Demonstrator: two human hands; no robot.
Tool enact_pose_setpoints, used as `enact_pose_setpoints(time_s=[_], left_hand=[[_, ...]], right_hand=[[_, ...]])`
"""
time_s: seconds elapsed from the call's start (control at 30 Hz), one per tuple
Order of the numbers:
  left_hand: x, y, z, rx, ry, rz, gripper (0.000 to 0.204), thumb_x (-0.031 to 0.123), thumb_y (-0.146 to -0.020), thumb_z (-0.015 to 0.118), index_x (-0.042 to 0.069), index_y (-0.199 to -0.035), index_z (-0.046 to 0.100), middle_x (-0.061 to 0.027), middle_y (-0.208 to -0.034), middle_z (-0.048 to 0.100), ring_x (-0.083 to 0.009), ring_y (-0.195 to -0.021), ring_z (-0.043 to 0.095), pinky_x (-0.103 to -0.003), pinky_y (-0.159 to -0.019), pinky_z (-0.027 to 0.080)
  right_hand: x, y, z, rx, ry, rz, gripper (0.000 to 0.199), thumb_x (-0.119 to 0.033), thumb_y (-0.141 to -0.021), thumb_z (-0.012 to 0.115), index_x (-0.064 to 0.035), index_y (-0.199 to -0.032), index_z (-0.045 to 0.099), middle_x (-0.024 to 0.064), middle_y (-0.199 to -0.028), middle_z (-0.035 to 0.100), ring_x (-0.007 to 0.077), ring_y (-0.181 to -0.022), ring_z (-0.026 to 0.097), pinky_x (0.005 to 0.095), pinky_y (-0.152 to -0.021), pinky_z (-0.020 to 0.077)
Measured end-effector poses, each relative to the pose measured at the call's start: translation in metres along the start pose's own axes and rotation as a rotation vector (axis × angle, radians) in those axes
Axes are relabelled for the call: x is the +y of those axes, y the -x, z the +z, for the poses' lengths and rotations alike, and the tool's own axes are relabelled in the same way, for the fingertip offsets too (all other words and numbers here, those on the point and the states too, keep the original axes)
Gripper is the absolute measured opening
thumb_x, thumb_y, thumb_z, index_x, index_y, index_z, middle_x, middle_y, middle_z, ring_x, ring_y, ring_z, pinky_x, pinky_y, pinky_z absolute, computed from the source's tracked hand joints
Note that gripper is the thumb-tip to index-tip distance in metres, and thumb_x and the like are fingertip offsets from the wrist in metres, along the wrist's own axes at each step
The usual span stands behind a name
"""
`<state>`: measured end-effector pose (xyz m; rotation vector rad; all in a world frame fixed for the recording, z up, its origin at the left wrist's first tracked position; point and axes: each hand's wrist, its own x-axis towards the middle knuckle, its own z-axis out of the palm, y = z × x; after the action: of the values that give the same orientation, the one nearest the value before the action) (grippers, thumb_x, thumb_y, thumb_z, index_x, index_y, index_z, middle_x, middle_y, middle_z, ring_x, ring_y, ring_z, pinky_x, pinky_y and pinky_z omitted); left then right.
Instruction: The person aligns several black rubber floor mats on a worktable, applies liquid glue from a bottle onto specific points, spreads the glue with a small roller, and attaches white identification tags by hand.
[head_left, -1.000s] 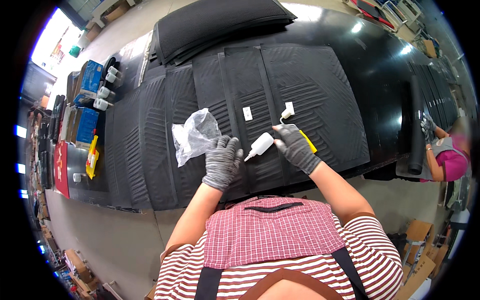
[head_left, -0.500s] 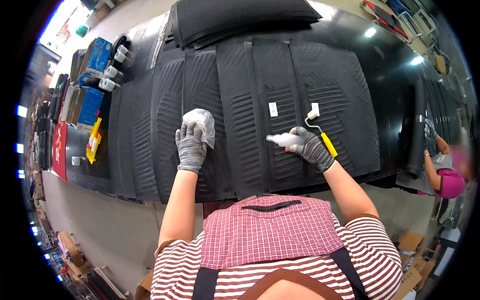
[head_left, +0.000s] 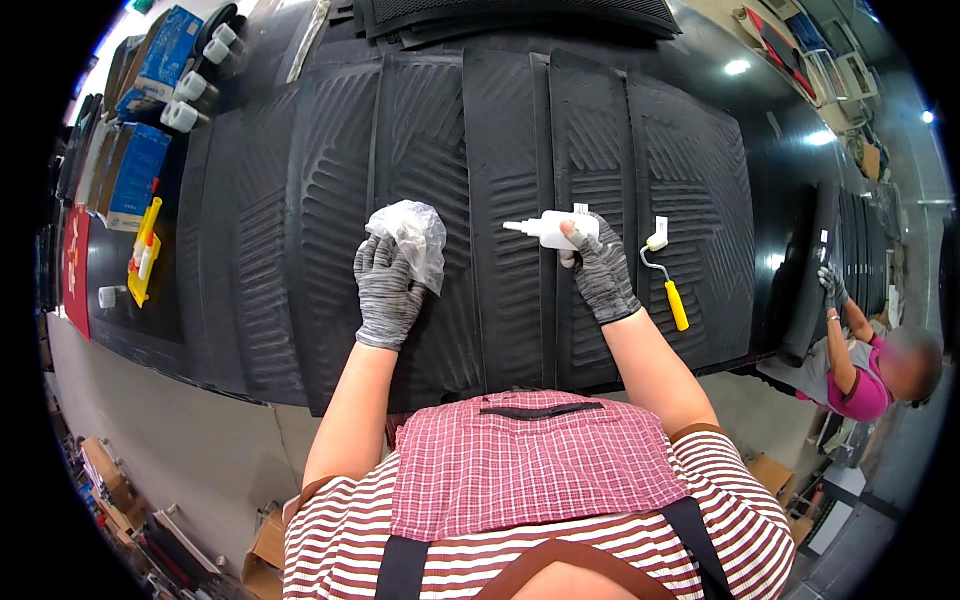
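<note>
In grey-striped gloves, both my hands work above ribbed black rubber mats (head_left: 420, 150) laid out on the table. My left hand (head_left: 388, 300) is closed on a crumpled clear plastic bag (head_left: 418, 235) with something whitish in it. A white squeeze bottle (head_left: 562, 230) lies in the grip of my right hand (head_left: 603, 275), its thin nozzle pointing left toward the bag. Right of that hand, a small roller with a yellow handle (head_left: 677, 305) rests on the mat. A white label (head_left: 581, 209) shows partly behind the bottle.
More black mats (head_left: 520, 20) are stacked at the far edge. Blue cardboard boxes (head_left: 140, 175), white rolls (head_left: 190, 86) and a yellow tool (head_left: 146, 252) stand at left. On the right, a co-worker (head_left: 860, 370) handles a rolled black mat (head_left: 812, 270).
My right hand has moved left and turned the white bottle level, nearer the bag. My left hand stays on the bag. The view has shifted, so the mats and roller appear moved.
</note>
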<state>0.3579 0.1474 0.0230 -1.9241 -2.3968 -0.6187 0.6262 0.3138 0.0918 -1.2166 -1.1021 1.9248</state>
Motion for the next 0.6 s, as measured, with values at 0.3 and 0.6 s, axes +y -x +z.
enact_pose_setpoints(time_s=[0.3, 0.6], left_hand=[[-0.001, 0.001, 0.002, 0.018, 0.035, 0.001, 0.055, 0.028, -0.069, 0.071, 0.000, -0.116, 0.062, -0.0248, -0.126, 0.054, -0.0422, -0.125, 0.043, -0.054, -0.109, 0.027], [0.001, -0.001, -0.002, 0.012, 0.048, -0.013, 0.056, 0.028, -0.069, 0.071, 0.000, -0.117, 0.062, -0.0252, -0.128, 0.053, -0.0422, -0.125, 0.043, -0.054, -0.109, 0.027]], right_hand=[[0.004, -0.017, 0.037, 0.164, 0.688, -0.533, 0.035, -0.025, -0.081, 0.076, -0.0016, -0.099, 0.057, 0.0119, -0.084, 0.067, 0.0170, -0.072, 0.066, 0.0299, -0.064, 0.0552], [0.000, -0.018, 0.049, 0.106, 0.811, -0.652, 0.028, -0.021, -0.081, 0.074, -0.0022, -0.094, 0.059, 0.0118, -0.081, 0.066, 0.0203, -0.072, 0.066, 0.0317, -0.066, 0.0546]])
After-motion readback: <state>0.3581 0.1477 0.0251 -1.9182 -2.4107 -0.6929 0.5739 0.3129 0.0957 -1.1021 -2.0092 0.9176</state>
